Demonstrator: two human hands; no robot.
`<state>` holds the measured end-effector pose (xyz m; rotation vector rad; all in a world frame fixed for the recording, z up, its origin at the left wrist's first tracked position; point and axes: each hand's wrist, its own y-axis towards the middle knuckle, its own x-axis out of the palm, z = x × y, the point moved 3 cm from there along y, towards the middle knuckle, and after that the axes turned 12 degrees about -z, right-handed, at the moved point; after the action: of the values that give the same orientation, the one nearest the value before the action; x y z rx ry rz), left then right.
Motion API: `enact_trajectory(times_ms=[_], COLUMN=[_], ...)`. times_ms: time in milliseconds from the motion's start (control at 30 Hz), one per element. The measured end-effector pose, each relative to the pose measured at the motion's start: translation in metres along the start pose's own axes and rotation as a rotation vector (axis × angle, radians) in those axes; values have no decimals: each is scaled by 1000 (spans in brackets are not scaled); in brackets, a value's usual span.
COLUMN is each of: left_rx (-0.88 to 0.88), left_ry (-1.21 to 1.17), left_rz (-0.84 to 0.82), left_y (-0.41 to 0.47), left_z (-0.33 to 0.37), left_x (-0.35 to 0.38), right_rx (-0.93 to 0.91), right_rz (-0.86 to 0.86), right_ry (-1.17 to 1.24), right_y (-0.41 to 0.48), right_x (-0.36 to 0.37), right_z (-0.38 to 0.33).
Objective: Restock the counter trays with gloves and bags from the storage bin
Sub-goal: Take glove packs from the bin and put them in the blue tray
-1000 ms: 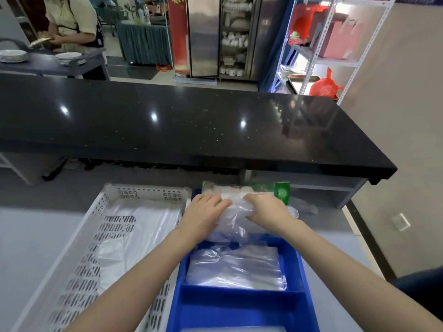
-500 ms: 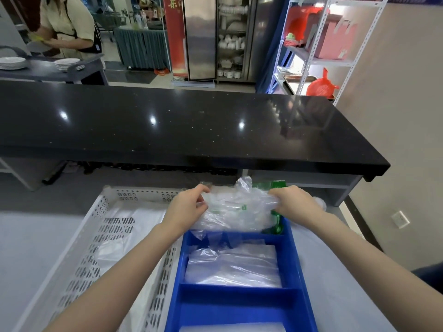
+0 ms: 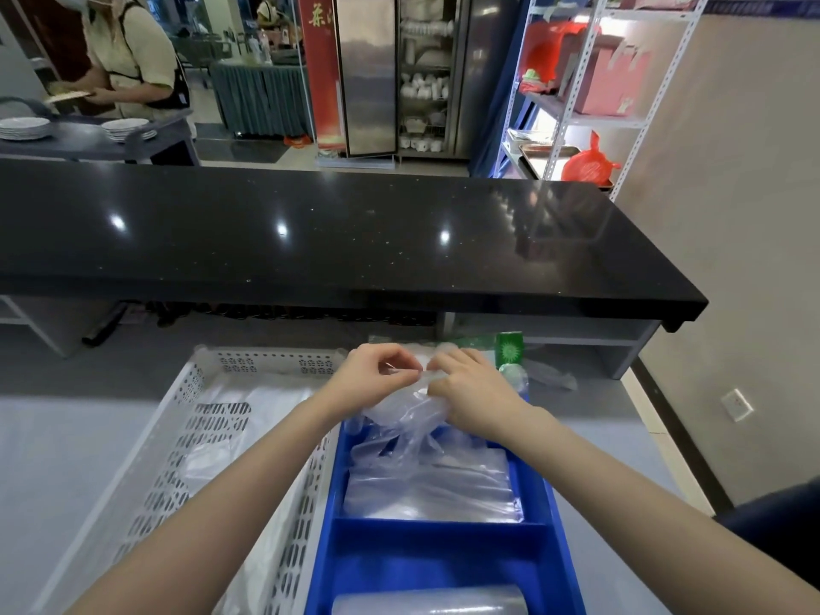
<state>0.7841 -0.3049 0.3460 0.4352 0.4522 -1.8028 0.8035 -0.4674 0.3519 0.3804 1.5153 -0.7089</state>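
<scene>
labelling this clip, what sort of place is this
Probably a restaurant or canteen service area: a long black counter, stacked plates on a cart behind it, and a steel cabinet of white crockery.

No gloves, no sleeves in sight, both forearms bare right down to the left hand (image 3: 370,379) and right hand (image 3: 472,395). No rings or watch showing, nails look short and plain.

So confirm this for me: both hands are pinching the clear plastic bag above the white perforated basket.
Not quite. In the head view the left hand and right hand do pinch the clear plastic bag, but above the far end of the blue tray, not the white perforated basket beside it.
</scene>
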Motion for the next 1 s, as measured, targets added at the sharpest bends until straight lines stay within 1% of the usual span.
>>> enact_trajectory(times_ms=[100, 200, 300, 367, 433, 533, 600, 667, 733, 800, 900, 1000], left_rx=[-42, -42, -1, -1, -5, -11, -4, 19, 77, 137, 167, 224], left_ry=[-23, 133, 121, 105, 103, 118, 121, 150, 245, 422, 700, 844], left_rz=[-108, -131, -38, 36, 87, 142, 154, 153, 149, 132, 110, 72], left_y=[-6, -9, -10, -10, -11, -10, -8, -6, -4, -1, 2, 1], left_z=[0, -1, -4, -6, -10, -14, -14, -11, -7, -5, -9, -16], left_x=[6, 16, 21, 19, 16, 12, 12, 13, 14, 15, 21, 29], right_rx=[35, 55, 54, 36, 32, 125, 181, 198, 197, 189, 137, 104], right_rz=[26, 5, -5, -23, -5, 82, 119, 158, 209, 246, 264, 217], right_ry=[12, 69, 147, 226, 324, 547, 607, 578, 499, 392, 194, 56], right_y=[1, 4, 5, 1, -6, -17, -19, -17, -15, -11, -5, -3], right_x=[0, 2, 5, 9, 13, 16, 14, 11, 8, 9, 15, 23], right_z=[-2, -4, -3, -1, 3, 10, 14, 18, 21, 22, 18, 13])
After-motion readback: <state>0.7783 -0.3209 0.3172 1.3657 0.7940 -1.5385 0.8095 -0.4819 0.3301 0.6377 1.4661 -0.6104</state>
